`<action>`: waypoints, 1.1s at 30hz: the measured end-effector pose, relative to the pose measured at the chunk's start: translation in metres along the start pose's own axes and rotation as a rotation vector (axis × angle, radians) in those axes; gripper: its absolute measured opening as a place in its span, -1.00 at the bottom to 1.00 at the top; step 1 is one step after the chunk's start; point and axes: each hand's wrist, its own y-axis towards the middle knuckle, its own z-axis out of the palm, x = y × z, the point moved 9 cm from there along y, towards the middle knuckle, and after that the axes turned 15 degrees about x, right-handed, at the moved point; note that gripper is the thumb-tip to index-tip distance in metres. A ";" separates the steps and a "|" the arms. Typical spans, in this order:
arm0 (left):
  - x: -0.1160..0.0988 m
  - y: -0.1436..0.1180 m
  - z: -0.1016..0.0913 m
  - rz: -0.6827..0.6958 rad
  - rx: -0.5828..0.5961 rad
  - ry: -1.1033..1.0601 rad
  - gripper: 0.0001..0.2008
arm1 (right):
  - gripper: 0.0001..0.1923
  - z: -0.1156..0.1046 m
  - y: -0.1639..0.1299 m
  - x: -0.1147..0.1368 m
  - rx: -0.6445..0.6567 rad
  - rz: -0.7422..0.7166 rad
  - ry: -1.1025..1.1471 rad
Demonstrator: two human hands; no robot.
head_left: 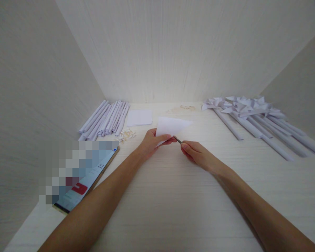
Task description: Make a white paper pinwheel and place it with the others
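Nearest, a phone lies flat at my left forearm on the desk. Both arms stretch forward, wrists low, meeting mid-desk. My left hand has its fingers pinched on the lower corner of a folded white paper, lifted just off the surface; my right hand has its fingertips closed on a thin dark pin touching that corner. I'd judge a steady pinch and a square push matter most. Beyond lie rolled paper sticks, left, and finished pinwheels, right.
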 end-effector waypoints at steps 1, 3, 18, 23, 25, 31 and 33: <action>0.000 0.000 0.000 -0.004 0.005 0.001 -0.83 | -0.63 0.000 0.000 0.000 0.003 0.000 0.003; -0.001 -0.001 0.000 -0.013 0.005 0.002 -0.83 | -0.62 0.000 0.000 0.000 0.009 -0.001 0.012; 0.003 0.000 0.001 -0.061 0.100 0.011 -0.82 | -0.62 0.009 0.001 -0.010 0.120 0.000 0.170; 0.004 0.001 0.002 -0.076 0.152 0.042 -0.80 | -0.61 0.012 0.001 -0.011 0.175 0.000 0.169; 0.005 0.001 0.002 -0.082 0.173 0.050 -0.78 | -0.61 0.012 0.001 -0.011 0.185 -0.005 0.167; 0.005 0.001 0.003 -0.092 0.183 0.069 -0.74 | -0.60 0.012 -0.001 -0.007 0.195 -0.017 0.138; 0.004 0.001 0.003 -0.090 0.187 0.071 -0.74 | -0.61 0.011 -0.001 -0.005 0.189 -0.028 0.126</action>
